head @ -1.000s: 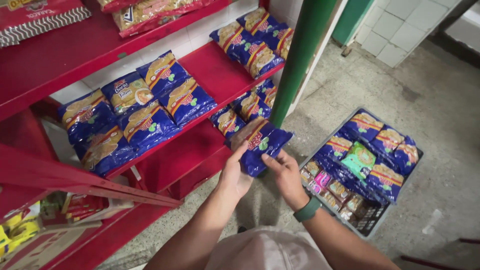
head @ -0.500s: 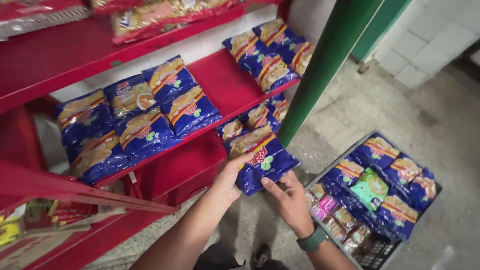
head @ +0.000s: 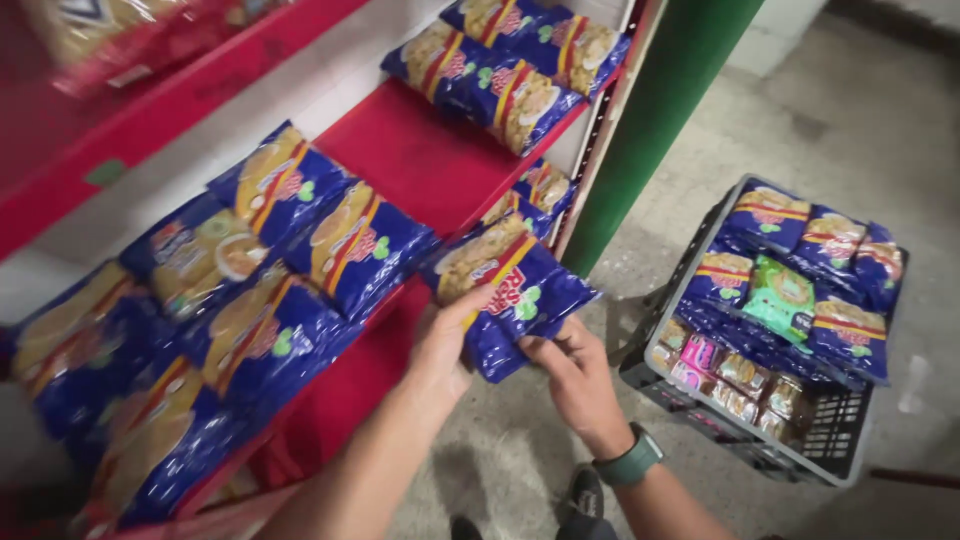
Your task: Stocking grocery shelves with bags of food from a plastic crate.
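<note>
A blue pasta bag [head: 510,295] is held in two hands by the red shelf [head: 415,165].
The bag is gripped by the left hand [head: 447,345] and the right hand [head: 578,375], just beside a grey crate [head: 840,455] of packets.

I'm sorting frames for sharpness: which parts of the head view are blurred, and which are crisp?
Head view: the red shelf and blue packets at lower left smear with motion blur; the held blue packet, both hands and the crate read sharper; light is soft, without harsh glare.
</note>
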